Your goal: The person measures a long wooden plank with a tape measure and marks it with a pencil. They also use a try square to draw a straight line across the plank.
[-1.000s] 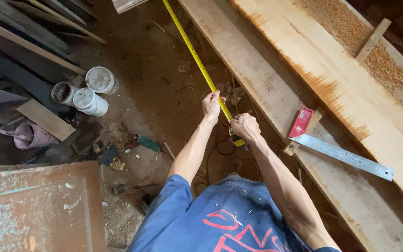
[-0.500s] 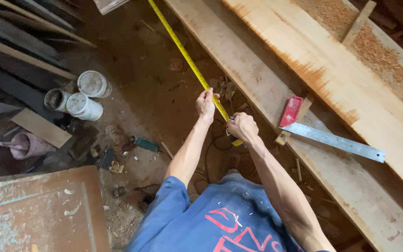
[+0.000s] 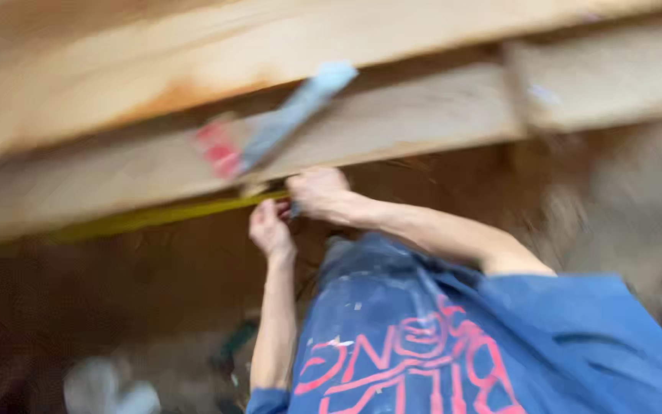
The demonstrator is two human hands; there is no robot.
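The view is heavily blurred. A yellow tape measure [image 3: 155, 216] stretches left from my hands, along the near edge of a long wooden plank [image 3: 438, 115]. My left hand [image 3: 270, 228] pinches the tape from below. My right hand [image 3: 317, 192] is closed on the tape's end, right against the plank edge. Just above my hands, a try square with a red handle [image 3: 220, 149] and a metal blade [image 3: 296, 103] lies on the plank.
A second, wider plank [image 3: 193, 46] with an orange-stained edge lies beyond the first. Below is a brown dirt floor [image 3: 116, 307] with blurred white pots [image 3: 109, 387] and a green object [image 3: 235, 349]. My blue shirt fills the lower right.
The view has swung round fast and blurred, so the planks now run across the frame. Both hands stay on the tape, now closer to the plank edge and the square.
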